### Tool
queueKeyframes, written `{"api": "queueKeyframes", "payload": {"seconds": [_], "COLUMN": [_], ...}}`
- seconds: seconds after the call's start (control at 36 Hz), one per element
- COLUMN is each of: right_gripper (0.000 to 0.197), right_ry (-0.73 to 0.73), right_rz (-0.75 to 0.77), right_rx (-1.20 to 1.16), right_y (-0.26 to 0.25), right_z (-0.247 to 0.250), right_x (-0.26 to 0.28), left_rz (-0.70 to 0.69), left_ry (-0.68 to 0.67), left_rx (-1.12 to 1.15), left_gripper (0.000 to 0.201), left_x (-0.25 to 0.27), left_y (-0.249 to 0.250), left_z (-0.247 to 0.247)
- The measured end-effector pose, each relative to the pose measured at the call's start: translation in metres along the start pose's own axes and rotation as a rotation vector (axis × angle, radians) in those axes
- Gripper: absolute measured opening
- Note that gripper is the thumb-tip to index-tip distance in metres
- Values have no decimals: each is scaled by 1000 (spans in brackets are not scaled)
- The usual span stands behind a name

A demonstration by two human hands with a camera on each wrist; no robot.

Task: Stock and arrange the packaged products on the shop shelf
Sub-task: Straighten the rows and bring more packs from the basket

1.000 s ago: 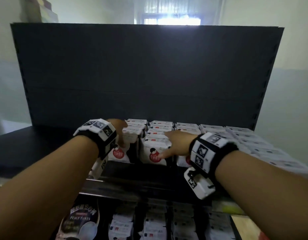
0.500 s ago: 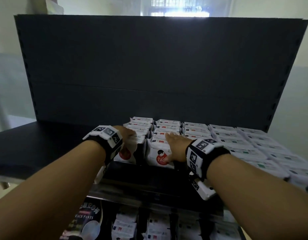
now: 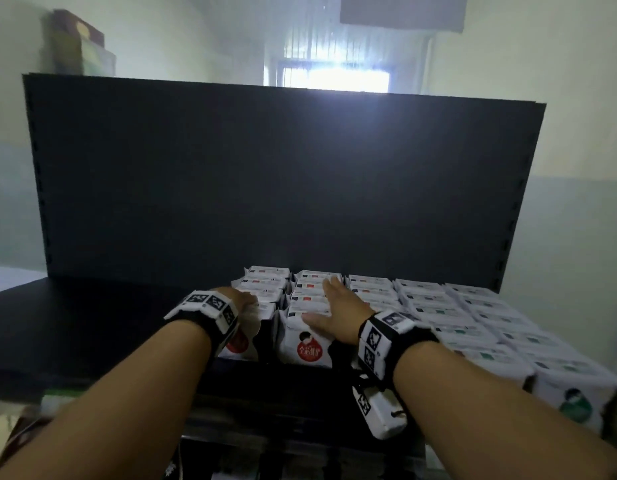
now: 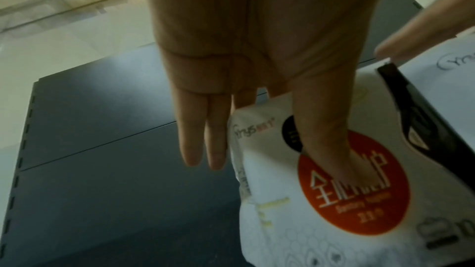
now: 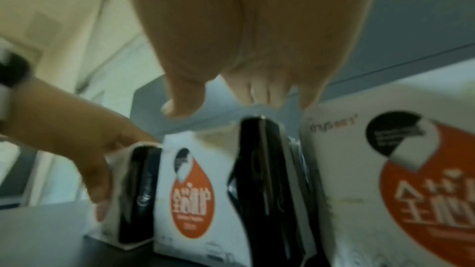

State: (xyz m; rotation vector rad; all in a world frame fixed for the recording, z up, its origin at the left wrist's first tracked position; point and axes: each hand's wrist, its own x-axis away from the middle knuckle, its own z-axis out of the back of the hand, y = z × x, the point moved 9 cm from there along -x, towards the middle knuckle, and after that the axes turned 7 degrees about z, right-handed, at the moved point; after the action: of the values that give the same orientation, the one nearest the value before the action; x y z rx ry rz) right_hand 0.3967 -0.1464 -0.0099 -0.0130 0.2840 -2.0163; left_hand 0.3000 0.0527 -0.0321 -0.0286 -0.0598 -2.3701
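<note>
White packs with red-orange ovals stand in rows on a black shelf point(image 3: 92, 327). My left hand point(image 3: 243, 299) is at the front pack of the leftmost row point(image 3: 241, 344). Its straight fingers point(image 4: 200, 139) hang past the pack's left side, and one finger lies on the printed face point(image 4: 347, 200). From the right wrist, the left hand point(image 5: 85, 149) is seen pressed flat along that pack's side. My right hand point(image 3: 338, 308) lies flat, fingers spread, on top of the second row, behind its front pack point(image 3: 305, 348). The right palm point(image 5: 244, 48) hovers over the pack tops point(image 5: 190, 194).
A tall black back panel point(image 3: 265, 185) closes the shelf behind. Rows of white packs with green marks point(image 3: 573, 403) fill the shelf to the right. The bare black shelf stretches left of my left hand. A lower shelf sits below the front edge.
My right hand slid from the second row's front pack face to lie flat on the row's top, further back. The left hand stayed at the leftmost front pack. The view tilted up.
</note>
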Motion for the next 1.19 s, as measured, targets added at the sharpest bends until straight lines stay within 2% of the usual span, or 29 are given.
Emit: {"api": "queueKeyframes", "payload": {"seconds": [0.08, 0.11, 0.17, 0.19, 0.25, 0.31, 0.33, 0.39, 0.47, 0.53, 0.61, 0.69, 0.83, 0.92, 1.08, 1.19], "right_gripper": [79, 71, 54, 47, 36, 27, 23, 18, 19, 19, 18, 20, 20, 19, 32, 38], "right_ry": [210, 251, 289, 292, 298, 325, 342, 355, 316, 246, 31, -204, -345, -444, -423, -469], "right_rz": [30, 40, 52, 56, 68, 71, 66, 57, 66, 86, 105, 132, 98, 88, 9, -66], "right_rx": [-67, -76, -89, -98, -114, -144, -163, -199, -257, -336, -388, -390, -384, -370, -316, -273], "right_y": [3, 3, 3, 3, 2, 1, 0, -4, -15, -25, -42, -58, -69, -84, -118, -147], "right_z": [19, 22, 25, 26, 26, 27, 27, 25, 12, -5, -48, -105, -198, -237, -256, -283], "right_x": [14, 21, 35, 42, 57, 73, 82, 98, 121, 135, 155, 173, 203, 225, 230, 226], "left_rz": [17, 11, 53, 90, 115, 81, 58, 26, -14, -35, -53, -30, 35, 85, 132, 185], "left_ry": [-36, -21, 15, 60, 145, 184, 202, 248, 385, 454, 475, 452, 247, 115, 10, -19], "left_rx": [-12, -30, -93, -104, -62, -5, 28, 106, 233, 357, 465, 455, 355, 370, 330, 315], "left_gripper": [62, 69, 98, 106, 114, 116, 107, 78, 44, 30, 17, 15, 19, 18, 16, 23], "left_x": [11, 11, 15, 19, 33, 56, 68, 94, 139, 173, 221, 250, 275, 295, 317, 324], "left_y": [3, 3, -4, -8, -11, -3, 2, 11, 20, 23, 25, 16, -20, -53, -123, -178], "left_z": [0, -1, -5, -3, 7, 20, 28, 41, 55, 55, 40, 13, -64, -108, -163, -202]}}
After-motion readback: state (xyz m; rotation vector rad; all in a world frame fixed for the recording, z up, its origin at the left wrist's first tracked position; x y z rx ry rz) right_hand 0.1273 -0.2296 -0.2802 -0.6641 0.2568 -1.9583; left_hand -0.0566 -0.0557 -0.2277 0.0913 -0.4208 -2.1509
